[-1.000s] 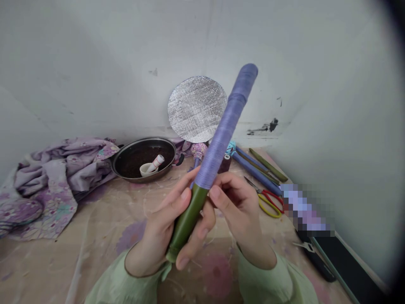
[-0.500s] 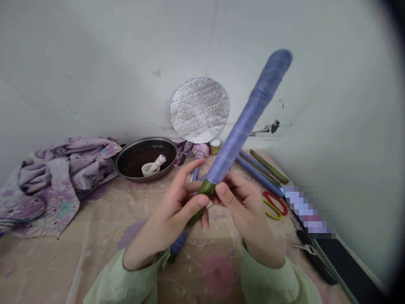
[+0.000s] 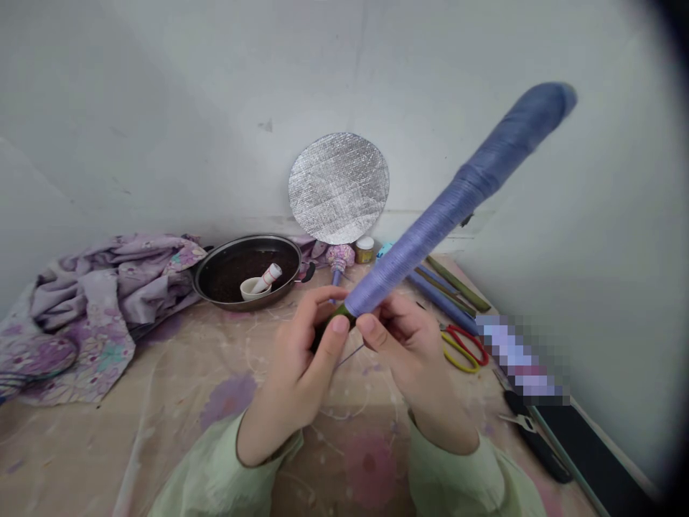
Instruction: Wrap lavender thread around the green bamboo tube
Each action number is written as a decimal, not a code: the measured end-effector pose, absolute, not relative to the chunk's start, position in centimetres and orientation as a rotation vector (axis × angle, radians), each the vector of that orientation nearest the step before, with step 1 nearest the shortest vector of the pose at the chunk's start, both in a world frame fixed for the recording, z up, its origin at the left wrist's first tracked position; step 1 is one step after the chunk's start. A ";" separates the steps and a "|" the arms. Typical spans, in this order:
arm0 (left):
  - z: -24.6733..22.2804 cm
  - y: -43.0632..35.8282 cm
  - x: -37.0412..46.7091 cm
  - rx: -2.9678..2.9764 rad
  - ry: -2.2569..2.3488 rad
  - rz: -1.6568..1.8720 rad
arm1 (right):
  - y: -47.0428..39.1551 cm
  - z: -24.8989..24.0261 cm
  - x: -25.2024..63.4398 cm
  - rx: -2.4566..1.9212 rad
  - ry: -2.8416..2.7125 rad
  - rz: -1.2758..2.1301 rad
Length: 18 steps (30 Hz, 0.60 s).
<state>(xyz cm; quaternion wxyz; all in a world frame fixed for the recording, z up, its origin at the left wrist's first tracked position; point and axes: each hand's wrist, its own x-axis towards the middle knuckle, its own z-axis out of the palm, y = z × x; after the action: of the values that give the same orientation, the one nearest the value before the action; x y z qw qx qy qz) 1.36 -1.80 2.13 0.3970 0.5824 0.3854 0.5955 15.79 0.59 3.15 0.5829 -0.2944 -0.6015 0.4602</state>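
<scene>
A long stick wrapped in blue-purple thread (image 3: 414, 248) slants from my hands up to the right, its thicker end far out. My left hand (image 3: 293, 366) is closed round its bare green lower end. My right hand (image 3: 412, 352) pinches the stick where the wrapping stops, thumb in front and fingers behind. Below, a loose strand of thread (image 3: 349, 355) runs between the two hands. The lower tip of the stick is hidden in my left hand.
A dark pan (image 3: 215, 296) holding a small white bowl (image 3: 250, 289) stands back left beside crumpled floral cloth (image 3: 108, 287). A silver disc (image 3: 339, 187) leans on the wall. On the right lie scissors (image 3: 467, 339), green sticks (image 3: 463, 287) and a black-handled knife (image 3: 546, 452).
The wrapped stick has tipped further right, its far end swinging rightward and its lower end rising. My left fingers have closed more round the green end.
</scene>
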 end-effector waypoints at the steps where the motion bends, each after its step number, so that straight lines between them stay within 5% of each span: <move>1: 2.1 -1.7 1.3 1.453 0.967 1.502 | 0.6 3.2 15.7 -0.674 -1.415 1.066; 18: 2.6 -1.2 0.4 1.435 0.888 1.448 | 0.0 3.1 15.1 -0.495 -1.444 1.110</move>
<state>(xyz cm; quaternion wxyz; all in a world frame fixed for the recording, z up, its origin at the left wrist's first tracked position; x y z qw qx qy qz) 0.43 -1.20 2.60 0.4430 0.5786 0.3582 0.5837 15.11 0.01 3.13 0.5867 -0.2122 -0.6195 0.4763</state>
